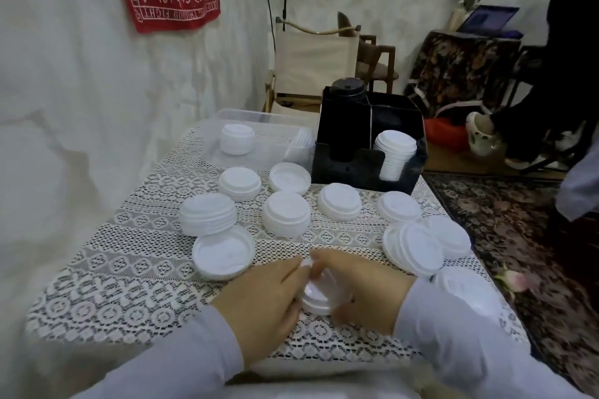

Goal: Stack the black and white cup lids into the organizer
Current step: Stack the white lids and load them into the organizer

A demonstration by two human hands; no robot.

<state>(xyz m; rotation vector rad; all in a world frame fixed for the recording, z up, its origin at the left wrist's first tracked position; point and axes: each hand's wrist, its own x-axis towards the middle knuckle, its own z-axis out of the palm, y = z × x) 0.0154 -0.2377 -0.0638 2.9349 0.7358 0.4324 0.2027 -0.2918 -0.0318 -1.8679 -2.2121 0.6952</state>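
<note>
A lace-covered table (129, 285) spreads out from under two hands at work, with a patterned rug (505, 236) off to the right of them and a canvas folding chair (311, 61) far beyond. The black organizer (366, 168) stands well beyond the grip and a little to its right, at the table's far end. Its left compartment holds black lids (348, 91) stacked above the rim, and its right compartment holds white lids (395, 152) in a leaning column. A clear bin (233, 116) sits just left of the organizer, far ahead of the left hand, with a further pile (236, 139) of white lids inside. More white lids dot the cloth between grip and organizer. A tall pile (207, 219) lies ahead and to the left, and an upturned lid (223, 251) touches its near side, just beyond the left hand. Low piles (287, 214) lie farther ahead, and overlapping piles (413, 248) lie just beyond the right hand. The left hand (262, 295) and right hand (366, 282) meet at the near middle of the table. Each has its fingers curled round a small stack (316, 296) of white lids, gripped between them. Whether that stack rests on the cloth or hangs just above it cannot be told.
</note>
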